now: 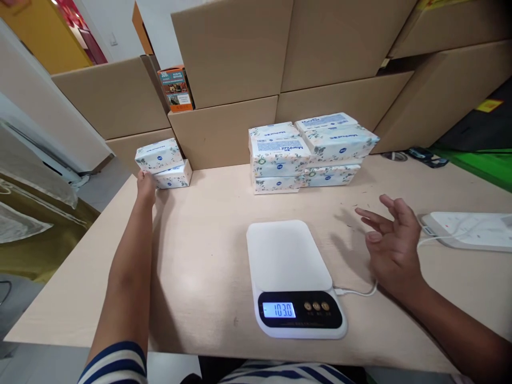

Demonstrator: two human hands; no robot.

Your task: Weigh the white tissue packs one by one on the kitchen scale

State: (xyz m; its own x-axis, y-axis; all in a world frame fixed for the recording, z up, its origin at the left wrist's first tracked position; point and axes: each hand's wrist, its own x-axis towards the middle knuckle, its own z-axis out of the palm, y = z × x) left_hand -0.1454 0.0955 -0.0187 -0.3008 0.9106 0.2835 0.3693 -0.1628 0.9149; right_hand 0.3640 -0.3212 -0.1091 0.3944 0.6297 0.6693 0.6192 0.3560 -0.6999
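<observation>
My left hand point(146, 185) reaches to the far left of the table and touches the near end of two stacked tissue packs point(164, 163); its fingers are mostly hidden. My right hand point(390, 240) hovers open, fingers spread, just right of a white kitchen scale point(288, 257) whose empty platform faces me and whose display reads 103.0. A larger stack of several tissue packs point(310, 150) stands behind the scale, against the cardboard boxes.
Big cardboard boxes point(236, 58) wall off the back of the wooden table point(200, 256). A small orange box point(176, 88) sits among them. A white power strip point(468, 230) with a cable lies at the right edge. Dark items point(426, 156) lie at the far right.
</observation>
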